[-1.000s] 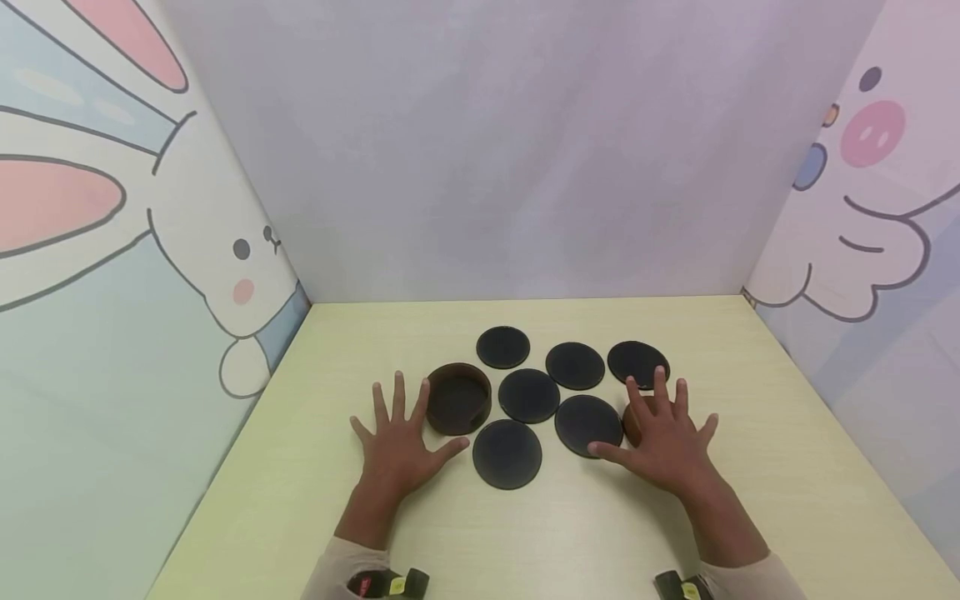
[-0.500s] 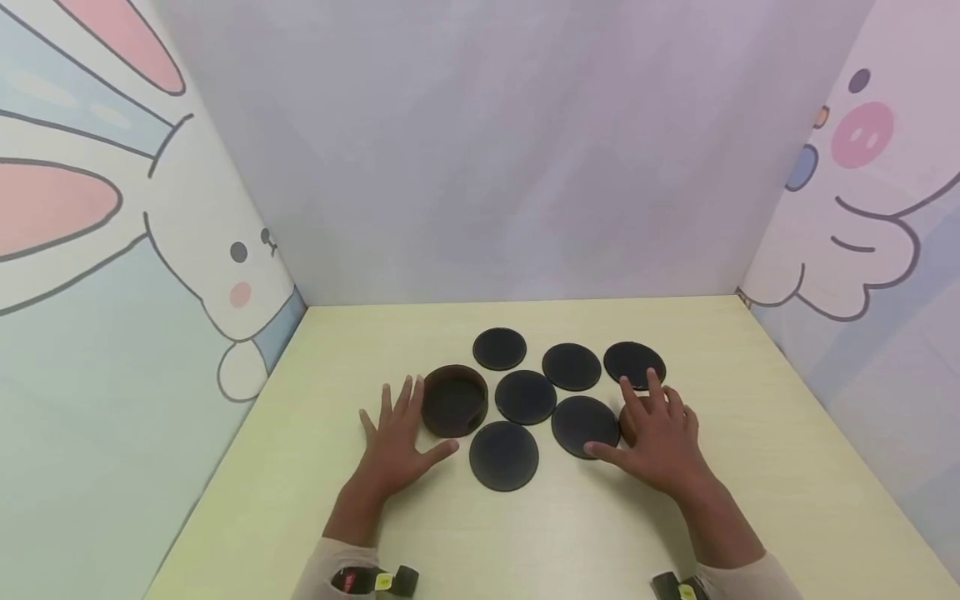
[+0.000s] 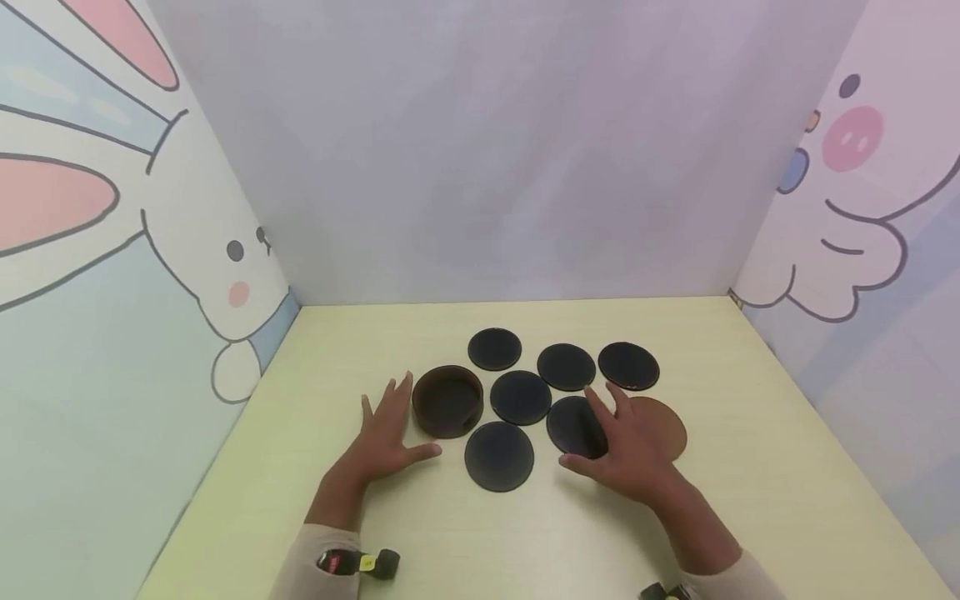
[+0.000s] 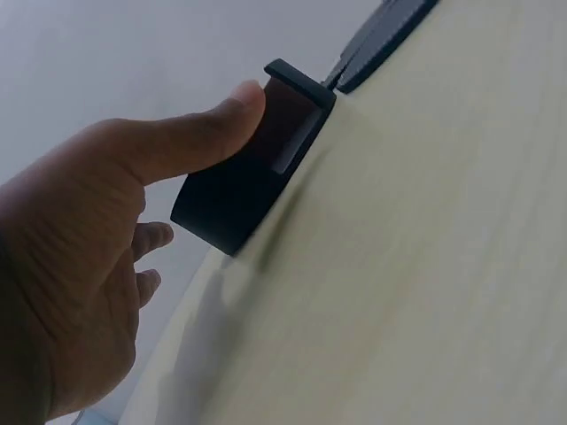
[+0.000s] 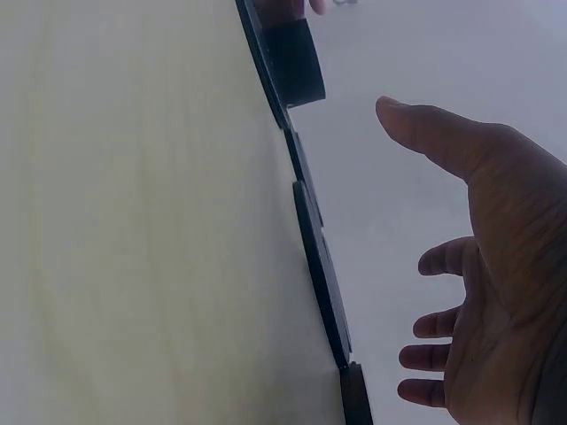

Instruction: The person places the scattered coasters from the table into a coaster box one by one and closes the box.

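A dark brown round coaster holder [image 3: 433, 427] with low walls stands upright on the table, a notch in its side. My left hand [image 3: 377, 443] is right beside its left wall, fingers extended and thumb apart; in the left wrist view the thumb overlaps the holder [image 4: 235, 199]. My right hand [image 3: 628, 457] hovers over the right-hand coasters, fingers spread and nothing in its grasp. Beneath it lie a black coaster [image 3: 566, 423], partly hidden, and a brown round coaster [image 3: 666, 425]. Another black coaster [image 3: 498, 457] lies flat between the hands.
More black coasters lie flat behind: one in the middle [image 3: 521, 397], one at the back [image 3: 495, 349], and two at the right, a nearer one [image 3: 566, 367] and an outer one [image 3: 628, 366]. The pale table [image 3: 465, 542] meets a grey back wall [image 3: 510, 167] and cartoon-printed side walls.
My right hand has moved left and drawn back off the brown coaster, showing more of it. The left hand has shifted slightly left and turned, its fingers closer together. The coasters stay put.
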